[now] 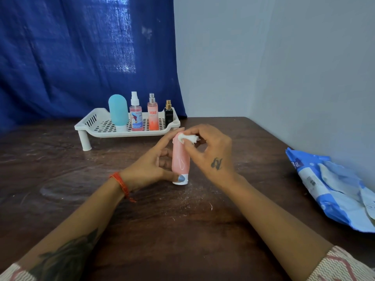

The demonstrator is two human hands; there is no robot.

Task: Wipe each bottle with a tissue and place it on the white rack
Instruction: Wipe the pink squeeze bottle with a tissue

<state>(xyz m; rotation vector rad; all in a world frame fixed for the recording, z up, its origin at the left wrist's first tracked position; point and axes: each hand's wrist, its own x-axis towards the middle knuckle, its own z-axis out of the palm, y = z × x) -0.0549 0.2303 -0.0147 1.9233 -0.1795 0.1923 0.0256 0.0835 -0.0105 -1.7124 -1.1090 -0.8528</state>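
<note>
Step in hand: wiping of the pink tube bottle (180, 157), judged the last one unracked. It is stood upright between the hands, white cap down on the wooden table (182, 220), long axis vertical, rounded end up. The left hand (150, 167) is curled round its lower body. A crumpled tissue (189, 138) is pinched by the right hand (211, 153) against its top. Beyond the hands, four bottles are held on the white rack (97, 126). Next move, as judged: an upright lift into the free space.

Glossy smooth plastic pink bottle (180, 159); perforated white plastic rack (105, 126); dark wood table (182, 220) (scuffed, matt); crumpled tissue (189, 138).
</note>
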